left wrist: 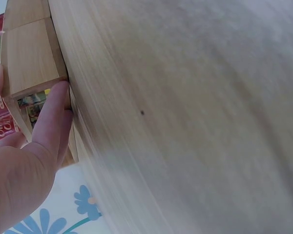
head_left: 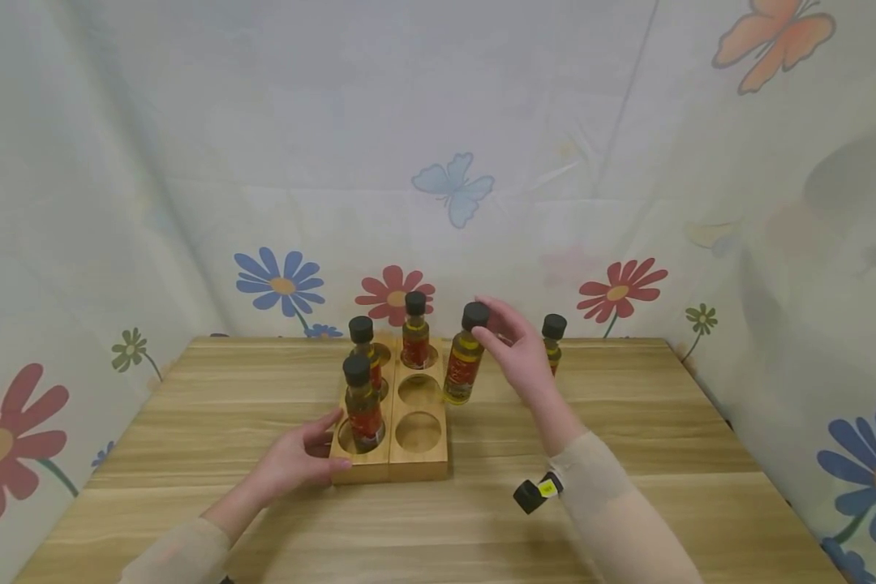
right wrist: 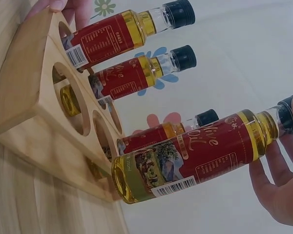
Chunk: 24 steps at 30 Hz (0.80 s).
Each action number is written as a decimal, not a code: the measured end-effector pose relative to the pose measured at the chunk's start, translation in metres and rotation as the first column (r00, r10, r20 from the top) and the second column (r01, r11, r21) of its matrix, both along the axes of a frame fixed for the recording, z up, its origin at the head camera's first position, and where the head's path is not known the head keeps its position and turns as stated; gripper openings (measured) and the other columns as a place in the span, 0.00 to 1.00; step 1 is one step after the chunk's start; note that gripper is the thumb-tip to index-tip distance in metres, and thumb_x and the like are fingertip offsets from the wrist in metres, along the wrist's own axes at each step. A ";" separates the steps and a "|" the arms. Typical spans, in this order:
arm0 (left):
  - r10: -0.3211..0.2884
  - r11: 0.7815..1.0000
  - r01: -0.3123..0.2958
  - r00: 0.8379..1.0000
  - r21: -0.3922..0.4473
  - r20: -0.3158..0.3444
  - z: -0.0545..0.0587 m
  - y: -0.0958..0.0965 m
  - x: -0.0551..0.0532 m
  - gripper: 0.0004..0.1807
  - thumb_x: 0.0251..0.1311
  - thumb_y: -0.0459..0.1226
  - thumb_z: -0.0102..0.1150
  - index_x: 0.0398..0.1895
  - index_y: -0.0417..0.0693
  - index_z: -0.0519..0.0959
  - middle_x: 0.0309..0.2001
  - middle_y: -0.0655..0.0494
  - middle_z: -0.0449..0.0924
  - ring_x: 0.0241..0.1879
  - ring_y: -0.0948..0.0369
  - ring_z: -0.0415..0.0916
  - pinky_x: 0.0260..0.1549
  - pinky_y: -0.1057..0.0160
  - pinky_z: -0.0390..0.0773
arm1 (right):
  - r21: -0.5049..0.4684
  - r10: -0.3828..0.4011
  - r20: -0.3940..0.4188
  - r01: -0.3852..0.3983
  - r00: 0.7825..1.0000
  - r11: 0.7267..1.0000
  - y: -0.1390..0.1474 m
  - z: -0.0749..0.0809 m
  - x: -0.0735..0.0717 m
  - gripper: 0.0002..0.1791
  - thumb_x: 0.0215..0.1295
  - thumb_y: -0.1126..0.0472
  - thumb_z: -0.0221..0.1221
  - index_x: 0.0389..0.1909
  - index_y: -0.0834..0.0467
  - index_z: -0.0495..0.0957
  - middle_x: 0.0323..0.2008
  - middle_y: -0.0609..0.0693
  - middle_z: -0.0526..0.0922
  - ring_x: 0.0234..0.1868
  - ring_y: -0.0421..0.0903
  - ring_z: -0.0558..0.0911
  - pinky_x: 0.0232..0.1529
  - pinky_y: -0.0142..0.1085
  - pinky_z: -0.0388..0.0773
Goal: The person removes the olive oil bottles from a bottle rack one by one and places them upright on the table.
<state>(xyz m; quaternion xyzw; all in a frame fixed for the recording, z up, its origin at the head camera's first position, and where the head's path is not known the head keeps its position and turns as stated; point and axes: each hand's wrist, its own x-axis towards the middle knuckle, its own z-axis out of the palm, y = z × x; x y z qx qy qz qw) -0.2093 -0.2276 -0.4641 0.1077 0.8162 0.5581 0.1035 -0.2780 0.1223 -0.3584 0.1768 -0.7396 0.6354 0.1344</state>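
Observation:
My right hand (head_left: pixel 517 353) pinches the black cap of an olive oil bottle (right wrist: pixel 185 156) with a red label and yellow oil. This bottle hangs slightly tilted beside the right edge of a wooden rack (head_left: pixel 419 470) with two rows of round holes. Straight fingers of my left hand (head_left: pixel 295 456) touch the rack's front left corner, the thumb along its front. Three similar bottles stand in the rack: a front left bottle (head_left: pixel 365 418), one behind it (right wrist: pixel 124 80), and a back right bottle (head_left: pixel 415 337). Bare holes show at the rack's middle right and front right.
Another olive oil bottle (head_left: pixel 552 349) stands on the wood-grain table (head_left: pixel 628 454), partly hidden behind my right hand. A flower-printed cloth (head_left: pixel 321 162) hangs behind and beside the table. A black device (head_left: pixel 536 492) is strapped to my right wrist.

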 end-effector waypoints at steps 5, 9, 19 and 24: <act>-0.005 1.000 0.005 1.000 -0.001 0.001 -0.001 -0.001 0.000 0.50 0.53 0.37 0.75 0.76 0.37 0.56 0.61 0.25 0.69 0.56 0.39 0.75 0.36 0.57 0.85 | -0.013 0.004 -0.012 -0.005 1.000 1.000 0.009 -0.007 0.004 0.25 0.66 0.64 0.65 0.64 0.57 0.75 0.50 0.58 0.82 0.49 0.45 0.80 0.59 0.50 0.74; 0.007 1.000 -0.008 1.000 -0.021 -0.006 -0.001 -0.001 -0.001 0.50 0.52 0.38 0.76 0.75 0.38 0.57 0.61 0.26 0.70 0.57 0.40 0.75 0.37 0.58 0.85 | -0.014 0.000 -0.017 -0.001 1.000 1.000 0.015 -0.010 0.007 0.25 0.66 0.65 0.64 0.64 0.57 0.76 0.49 0.59 0.82 0.47 0.43 0.81 0.58 0.49 0.76; 0.009 1.000 -0.009 1.000 -0.029 -0.014 -0.001 -0.001 -0.002 0.51 0.51 0.38 0.77 0.75 0.38 0.58 0.61 0.27 0.71 0.58 0.39 0.74 0.38 0.59 0.85 | -0.003 0.008 -0.009 -0.008 1.000 1.000 0.032 -0.017 0.011 0.24 0.68 0.66 0.62 0.64 0.59 0.74 0.53 0.60 0.81 0.49 0.42 0.80 0.58 0.48 0.75; 0.014 1.000 -0.014 1.000 -0.027 -0.010 -0.002 -0.001 -0.002 0.51 0.51 0.38 0.77 0.75 0.38 0.58 0.61 0.27 0.71 0.59 0.39 0.73 0.38 0.59 0.85 | 0.021 -0.016 0.009 0.016 1.000 1.000 0.040 -0.020 0.014 0.24 0.68 0.64 0.62 0.65 0.59 0.74 0.54 0.58 0.80 0.50 0.41 0.79 0.59 0.47 0.74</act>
